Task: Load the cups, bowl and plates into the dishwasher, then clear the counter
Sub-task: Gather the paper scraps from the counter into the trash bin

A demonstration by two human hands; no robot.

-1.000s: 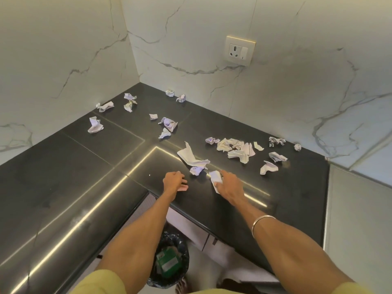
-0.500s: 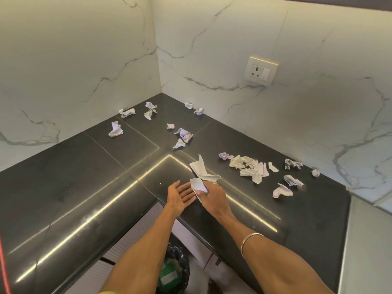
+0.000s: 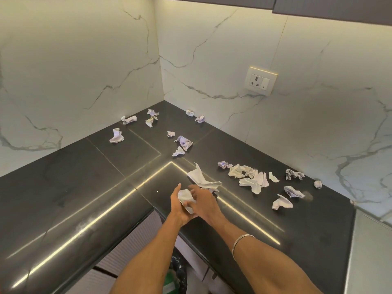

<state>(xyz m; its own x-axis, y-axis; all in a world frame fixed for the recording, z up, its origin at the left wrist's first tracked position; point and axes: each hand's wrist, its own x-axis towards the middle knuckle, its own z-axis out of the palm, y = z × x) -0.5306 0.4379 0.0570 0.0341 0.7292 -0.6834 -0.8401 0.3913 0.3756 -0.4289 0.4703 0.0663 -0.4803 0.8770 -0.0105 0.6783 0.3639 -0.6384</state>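
**Scraps gathered at the inner corner edge; counter clearing under way**

A crumpled paper wad (image 3: pixel 186 200) is now held between both hands, just over the worktop's (image 3: pixel 63 198) front edge at the inner corner. The left hand (image 3: pixel 180 209) is cupped under it w/ fingers curled round; the right hand (image 3: pixel 204 201) is pressed against it from the other side, fingers bent over the paper. A sec ago the hands were apart, each on its own scrap on the surface; half a sec ago the left palm was laid open and the paper was being swept toward it. So two scraps have been merged into one handful and lifted off the surface.

No cups, bowl or plates are seen, so the loading part is judged done; clearing is early. A larger folded sheet (image 3: pixel 201 178) is left just beyond the hands. A cluster of scraps (image 3: pixel 248 177) lies toward the right-hand wall, others (image 3: pixel 183 143) toward the back corner. A lined bin (image 3: pixel 178 274) is partly seen below the edge, prob. the drop spot.
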